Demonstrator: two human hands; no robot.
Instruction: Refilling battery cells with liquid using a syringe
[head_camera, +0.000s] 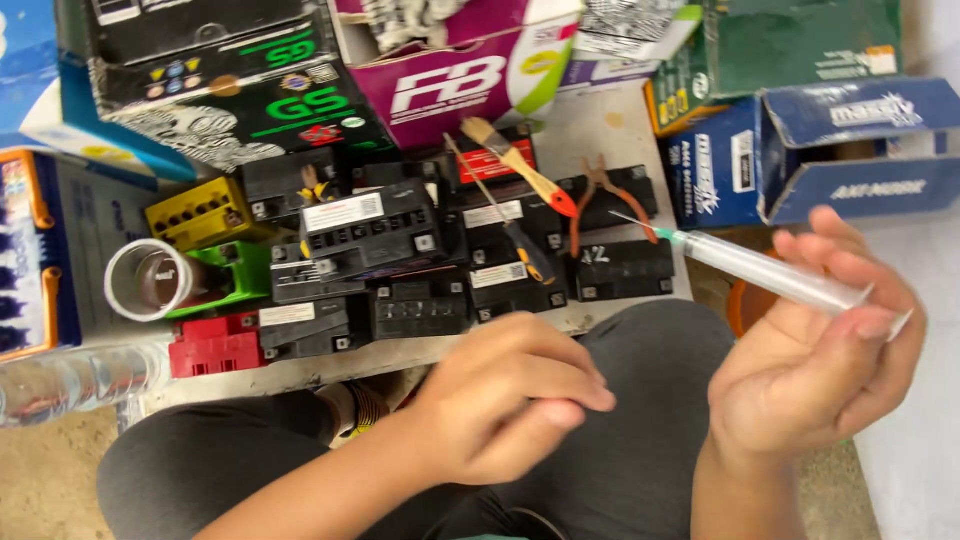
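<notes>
**Syringe held up over a pile of small batteries**

The right hand (815, 365) sits at about 4 o'clock, fingers clamped on a clear syringe (770, 272) whose green-hubbed needle points toward 10 o'clock, over the edge of the worktop (600, 125). The left hand (505, 395) hangs at 6 o'clock above the person's dark trousers, fingers curled loosely together, holding nothing that shows.

Black batteries (400, 250) with white rectangular labels lie packed at the centre. A yellow battery (200, 212) lies at 9 o'clock, a red one (215, 345) at 8 o'clock. A paintbrush (515, 165), a screwdriver (510, 225) and orange-handled pliers (605, 200) lie on them.

A black-and-green box (240, 95) stands at 11 o'clock, a magenta-and-white box (460, 70) at 12, a dark green box (790, 45) at 1, blue boxes (830, 150) at 2. A white tube (150, 280) lies at 9 o'clock.
</notes>
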